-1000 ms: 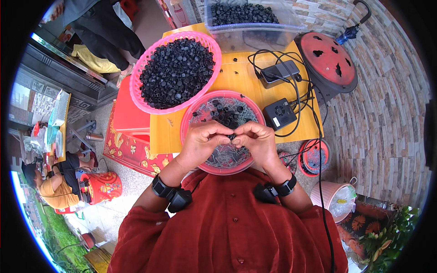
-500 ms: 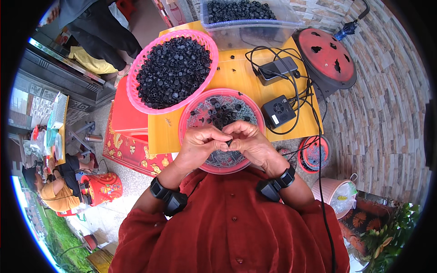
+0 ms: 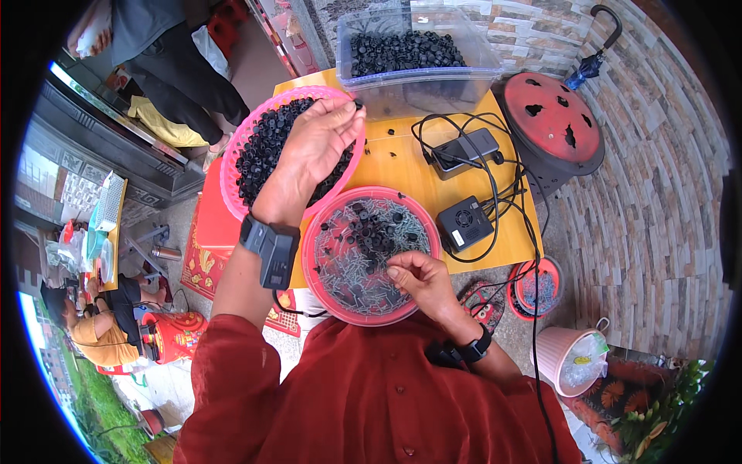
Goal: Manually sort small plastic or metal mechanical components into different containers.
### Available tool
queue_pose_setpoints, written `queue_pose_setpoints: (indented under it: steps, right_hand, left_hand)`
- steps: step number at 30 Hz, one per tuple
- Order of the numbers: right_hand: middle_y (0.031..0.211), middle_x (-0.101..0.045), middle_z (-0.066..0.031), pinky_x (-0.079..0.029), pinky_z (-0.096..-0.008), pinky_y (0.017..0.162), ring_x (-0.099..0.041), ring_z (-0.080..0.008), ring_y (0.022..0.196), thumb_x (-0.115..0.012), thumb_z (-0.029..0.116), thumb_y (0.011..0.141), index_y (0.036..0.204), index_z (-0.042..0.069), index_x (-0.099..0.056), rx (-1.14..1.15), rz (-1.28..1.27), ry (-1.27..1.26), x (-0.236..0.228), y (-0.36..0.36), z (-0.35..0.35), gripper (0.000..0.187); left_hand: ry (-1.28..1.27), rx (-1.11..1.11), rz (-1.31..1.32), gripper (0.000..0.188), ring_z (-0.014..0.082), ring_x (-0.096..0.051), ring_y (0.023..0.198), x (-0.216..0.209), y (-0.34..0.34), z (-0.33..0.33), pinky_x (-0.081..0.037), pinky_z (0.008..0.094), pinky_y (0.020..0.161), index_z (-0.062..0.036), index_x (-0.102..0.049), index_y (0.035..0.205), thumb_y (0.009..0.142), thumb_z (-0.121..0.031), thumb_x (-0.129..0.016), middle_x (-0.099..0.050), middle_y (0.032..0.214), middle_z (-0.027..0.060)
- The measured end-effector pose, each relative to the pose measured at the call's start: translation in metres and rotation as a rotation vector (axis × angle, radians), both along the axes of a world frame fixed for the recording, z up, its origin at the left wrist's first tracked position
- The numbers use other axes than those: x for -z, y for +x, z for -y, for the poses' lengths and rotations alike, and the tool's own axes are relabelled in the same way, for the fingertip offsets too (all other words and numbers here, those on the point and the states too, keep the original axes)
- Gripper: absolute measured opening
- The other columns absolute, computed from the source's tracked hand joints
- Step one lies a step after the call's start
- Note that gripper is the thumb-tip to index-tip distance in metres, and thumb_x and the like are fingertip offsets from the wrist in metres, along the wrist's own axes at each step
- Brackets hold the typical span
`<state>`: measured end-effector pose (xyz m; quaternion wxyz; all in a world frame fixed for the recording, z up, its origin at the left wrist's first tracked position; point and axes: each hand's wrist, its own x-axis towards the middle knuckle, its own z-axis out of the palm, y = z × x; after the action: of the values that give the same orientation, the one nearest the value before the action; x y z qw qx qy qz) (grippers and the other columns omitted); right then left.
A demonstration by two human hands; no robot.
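Note:
My left hand (image 3: 315,143) is raised over the pink basket (image 3: 229,174), which is heaped with small black plastic caps (image 3: 267,143). Its thumb and fingertips pinch one black cap (image 3: 358,104). Lower down, my right hand (image 3: 427,284) reaches over the red bowl (image 3: 311,282) with thumb and forefinger pressed together; whatever they hold is too small to make out. Many thin silvery screws (image 3: 348,271) fill that bowl, and a cluster of black caps (image 3: 375,232) lies on top of them.
Behind stands a clear plastic box (image 3: 433,97) of black pieces. Black boxes (image 3: 465,223) with tangled cables lie on the yellow table (image 3: 379,174). A red-topped round stand (image 3: 553,116) and a pink bin (image 3: 560,348) are at the right. Two people are at the left.
My hands have parted from their meeting point over the bowl. The left moved up and away to above the basket; the right stayed low over the screws. The view has shifted slightly.

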<state>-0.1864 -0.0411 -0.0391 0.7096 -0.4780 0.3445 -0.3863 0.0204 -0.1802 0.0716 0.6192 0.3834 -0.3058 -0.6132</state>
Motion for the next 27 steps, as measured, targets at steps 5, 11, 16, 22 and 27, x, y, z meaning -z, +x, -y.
queue_pose_setpoints:
  steps: [5,11,16,22,27]
  right_hand:
    - [0.076,-0.059,0.0002,-0.043,-0.0191,0.055,-0.051,-0.0045,0.063,-0.058,0.007,0.085,0.096,0.001,-0.058,0.012,-0.006,-0.023,0.003,-0.004,0.0,0.013]
    - [0.075,-0.059,-0.0061,-0.045,-0.0238,0.055,-0.055,-0.0116,0.061,-0.062,0.001,0.079,0.09,-0.001,-0.06,0.097,-0.177,-0.216,-0.002,-0.01,0.011,0.011]
    - [0.082,-0.058,-0.0156,-0.048,-0.0364,0.061,-0.058,-0.0329,0.071,-0.063,0.001,0.074,0.089,0.0,-0.061,0.313,-0.539,-0.759,-0.011,-0.005,0.032,0.015]
    - [0.077,-0.055,-0.0116,-0.047,-0.0377,0.06,-0.058,-0.0303,0.071,-0.069,0.012,0.068,0.08,0.003,-0.061,0.091,-0.964,-0.847,-0.021,0.0,0.023,0.017]
    - [0.076,-0.053,-0.0098,-0.046,-0.0376,0.059,-0.058,-0.0291,0.069,-0.069,0.01,0.067,0.077,0.006,-0.061,0.084,-1.021,-0.899,-0.014,0.004,0.017,0.014]
  left_hand:
    - [-0.03,-0.1,-0.015,0.017,0.0233,-0.058,0.087,-0.004,0.003,0.081,-0.05,0.0317,0.083,0.0052,-0.045,0.097,0.084,0.001,-0.055,-0.055,0.094,0.0149]
    - [-0.067,-0.08,0.132,0.033,0.0287,-0.052,0.105,-0.012,-0.014,0.077,-0.047,0.0329,0.091,0.0065,-0.041,0.112,0.087,-0.009,-0.055,-0.051,0.107,0.0179]
    - [-0.065,0.042,0.374,0.025,0.011,-0.057,0.074,-0.011,-0.017,0.018,-0.048,0.0224,0.066,0.0027,-0.049,0.108,0.088,-0.012,-0.054,-0.06,0.092,0.0101]
    - [-0.071,0.442,1.207,0.015,0.012,-0.056,0.056,0.024,-0.005,-0.088,-0.043,0.0255,0.051,-0.0013,-0.056,0.085,0.077,-0.01,-0.065,-0.06,0.07,0.0046]
    - [-0.043,0.364,1.584,0.019,0.0263,-0.059,0.066,0.056,0.011,-0.143,-0.044,0.0356,0.058,-0.0015,-0.053,0.084,0.071,-0.007,-0.067,-0.059,0.072,0.0115]
